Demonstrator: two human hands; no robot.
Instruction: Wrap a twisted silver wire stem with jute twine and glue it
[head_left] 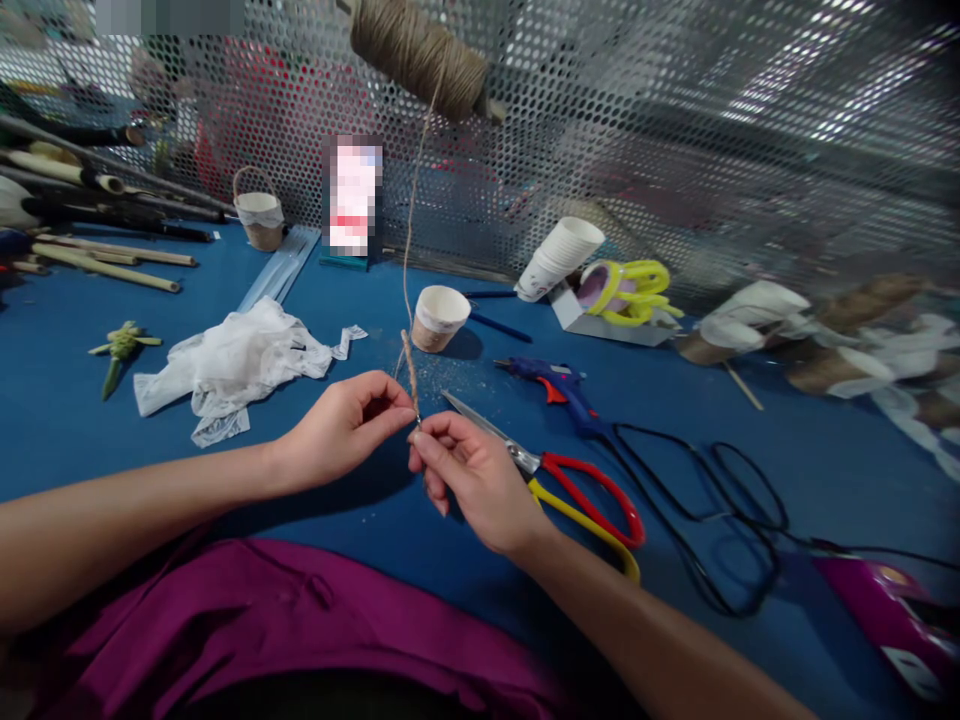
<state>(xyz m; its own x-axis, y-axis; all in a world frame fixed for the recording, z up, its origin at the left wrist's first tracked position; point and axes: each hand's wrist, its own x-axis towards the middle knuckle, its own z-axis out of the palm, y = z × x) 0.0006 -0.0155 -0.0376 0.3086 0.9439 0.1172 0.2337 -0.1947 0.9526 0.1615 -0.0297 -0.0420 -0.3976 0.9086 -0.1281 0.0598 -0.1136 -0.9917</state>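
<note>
Between my two hands stands a thin twine-wrapped stick (411,370), tilted slightly away from me. My left hand (352,425) pinches at its lower part with thumb and forefinger. Just below, my right hand (472,465) is closed on the stick's dark lower end. Jute twine (411,220) hangs from a large spool (416,55) down towards the stick; where it meets the stick is hard to make out. A paper cup wrapped in twine (441,320) stands just beyond. Scissors with red and yellow handles (532,460) lie open beside my right hand.
A blue glue gun (551,385) with a looping black cord (697,520) lies to the right. White lace (240,355) is heaped at left. Behind are a small basket (260,218), a phone (351,200), stacked cups (559,258) and a perforated metal screen (645,130).
</note>
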